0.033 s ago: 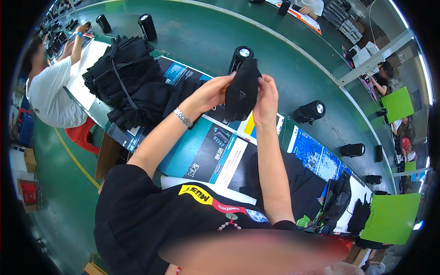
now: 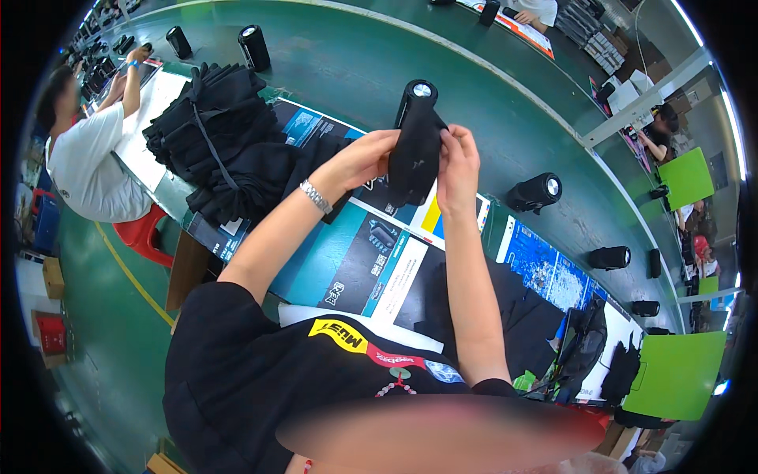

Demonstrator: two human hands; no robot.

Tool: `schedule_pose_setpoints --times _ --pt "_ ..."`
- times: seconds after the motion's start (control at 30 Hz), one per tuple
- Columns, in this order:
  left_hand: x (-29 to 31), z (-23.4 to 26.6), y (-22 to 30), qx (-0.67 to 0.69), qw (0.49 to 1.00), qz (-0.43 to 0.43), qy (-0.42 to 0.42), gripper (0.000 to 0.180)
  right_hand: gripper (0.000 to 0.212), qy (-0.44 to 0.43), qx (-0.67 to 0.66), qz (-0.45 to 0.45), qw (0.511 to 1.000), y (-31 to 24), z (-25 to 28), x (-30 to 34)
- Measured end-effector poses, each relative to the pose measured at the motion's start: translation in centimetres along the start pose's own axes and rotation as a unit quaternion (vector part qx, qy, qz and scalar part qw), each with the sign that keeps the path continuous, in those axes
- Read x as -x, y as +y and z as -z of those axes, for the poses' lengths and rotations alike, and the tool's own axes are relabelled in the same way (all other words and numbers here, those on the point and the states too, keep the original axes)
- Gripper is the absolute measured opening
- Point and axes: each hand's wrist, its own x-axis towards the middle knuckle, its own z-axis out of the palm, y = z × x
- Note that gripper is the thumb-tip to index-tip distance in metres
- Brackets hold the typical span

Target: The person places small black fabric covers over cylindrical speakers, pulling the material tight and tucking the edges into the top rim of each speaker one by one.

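Between my two hands hangs a piece of black cloth, which looks like a small fabric pouch with a faint pale mark on its front. My left hand, below a metal watch, pinches its left side. The fingertips of my right hand grip its upper right edge. Just beyond the cloth a black cylindrical speaker stands upright, its lower part hidden. To the left a big heap of black cloth pieces lies on the printed table covering. More black cloth lies by my right forearm.
Further black speakers are spaced along the green surface beyond the table. At the left a co-worker in a white shirt sits on a red stool. A green board stands at the right.
The cloth's top has dropped and folded over, so more of the speaker behind it shows. My hands have barely shifted. The co-worker's raised arm has moved slightly.
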Motion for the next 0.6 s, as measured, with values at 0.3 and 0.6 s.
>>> schedule_pose_setpoints --times 0.3,0.6 --pt "-8.8 2.2 3.2 -0.299 0.917 -0.171 0.202 0.016 0.007 0.170 0.456 0.257 0.835 1.6 -0.2 -7.9" --pt "-16.4 6.3 2.0 -0.284 0.929 -0.104 0.212 0.017 0.006 0.248 0.317 0.044 0.915 3.4 2.5 -14.6"
